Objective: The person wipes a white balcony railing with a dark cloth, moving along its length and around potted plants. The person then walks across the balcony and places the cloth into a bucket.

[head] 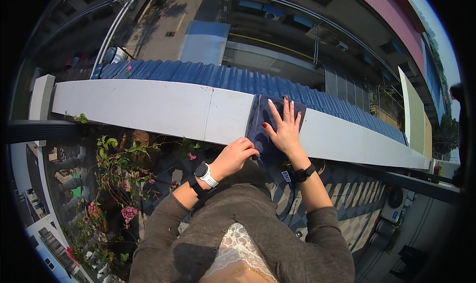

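Note:
A dark blue cloth point(260, 115) lies across a white ledge point(167, 106) and hangs over its near edge. My right hand point(287, 132) rests flat on the cloth with its fingers spread, the fingertips near the ledge's far edge. At the cloth's near left corner, my left hand point(236, 154) pinches the fabric between thumb and fingers. A watch with a white strap point(203, 173) sits on my left wrist, and each wrist wears a black band.
Beyond the ledge runs a blue corrugated roof point(223, 80), with a yard and buildings far below. Flowering plants point(126, 186) grow at the near left. A dark metal rail point(412, 184) stands at the right, above a tiled floor point(357, 205) and an outdoor air-conditioning unit point(392, 208).

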Demonstrator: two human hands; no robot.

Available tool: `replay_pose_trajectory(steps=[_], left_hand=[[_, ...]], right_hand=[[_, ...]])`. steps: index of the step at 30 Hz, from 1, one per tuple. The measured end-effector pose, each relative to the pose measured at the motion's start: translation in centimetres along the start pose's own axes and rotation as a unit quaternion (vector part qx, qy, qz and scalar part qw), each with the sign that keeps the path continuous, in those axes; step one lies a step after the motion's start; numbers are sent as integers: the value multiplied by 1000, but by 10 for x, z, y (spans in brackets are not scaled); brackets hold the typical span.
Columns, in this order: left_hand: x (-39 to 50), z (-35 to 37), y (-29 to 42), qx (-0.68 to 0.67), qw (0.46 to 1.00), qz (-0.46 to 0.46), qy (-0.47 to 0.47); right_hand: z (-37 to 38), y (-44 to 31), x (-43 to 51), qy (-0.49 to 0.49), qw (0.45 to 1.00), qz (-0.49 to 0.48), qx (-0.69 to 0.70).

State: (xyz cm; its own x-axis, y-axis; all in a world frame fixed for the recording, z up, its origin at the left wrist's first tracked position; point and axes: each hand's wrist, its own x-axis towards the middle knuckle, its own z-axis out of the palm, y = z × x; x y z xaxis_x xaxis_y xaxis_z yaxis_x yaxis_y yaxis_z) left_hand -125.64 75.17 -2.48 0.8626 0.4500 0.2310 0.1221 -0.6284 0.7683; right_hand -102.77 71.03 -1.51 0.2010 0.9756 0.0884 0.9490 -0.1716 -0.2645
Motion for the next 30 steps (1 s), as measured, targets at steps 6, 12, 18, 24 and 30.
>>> replay_pose_trajectory(steps=[6,12,18,24,30], left_hand=[[-32,-3,6,-115,993,-35,-19],[-79,-58,-6,-136,979,-144,56],[-90,-99,-15,-64,950,-233,197],[-65,-107,-26,-27,943,-226,241],[-60,-76,-4,-115,980,-157,31]], right_hand=[[24,-28,-18,-62,995,-33,-74],[46,-104,26,-94,987,-124,-29],[70,-166,101,-101,966,-239,-3],[91,-173,137,-7,968,-250,5],[60,-125,70,-64,954,-288,47]])
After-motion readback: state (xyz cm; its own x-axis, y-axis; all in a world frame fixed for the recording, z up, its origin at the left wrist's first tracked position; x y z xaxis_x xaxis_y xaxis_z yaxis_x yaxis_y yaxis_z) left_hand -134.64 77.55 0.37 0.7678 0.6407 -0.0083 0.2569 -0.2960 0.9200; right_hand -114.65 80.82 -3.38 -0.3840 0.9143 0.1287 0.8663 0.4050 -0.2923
